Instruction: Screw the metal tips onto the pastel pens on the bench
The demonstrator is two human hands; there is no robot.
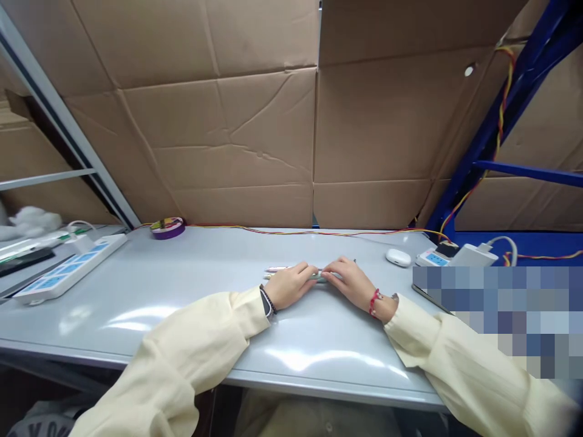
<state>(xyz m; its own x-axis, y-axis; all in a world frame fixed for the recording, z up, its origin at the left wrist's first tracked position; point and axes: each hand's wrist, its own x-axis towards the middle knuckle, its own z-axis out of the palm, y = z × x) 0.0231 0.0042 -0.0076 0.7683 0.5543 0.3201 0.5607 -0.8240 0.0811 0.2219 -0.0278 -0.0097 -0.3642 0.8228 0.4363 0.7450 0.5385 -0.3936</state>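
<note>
Two slim pens lie side by side, roughly crosswise, near the middle of the grey table. The farther one, a pinkish-white pen, shows its left end beyond my left hand. Closer to me is a pale green pen, largely covered by my fingers. Both hands rest low on the tabletop, fingertips almost meeting. The fingers of my left hand are closed on the green pen from the left. My right hand has its thumb and fingers closed on the same pen from the right. A dark tip shows just past the right knuckles.
A white earbud case sits right of my hands, by a power strip with a white charger. A purple tape roll stands back left, near another power strip. A twisted wire runs along the cardboard wall.
</note>
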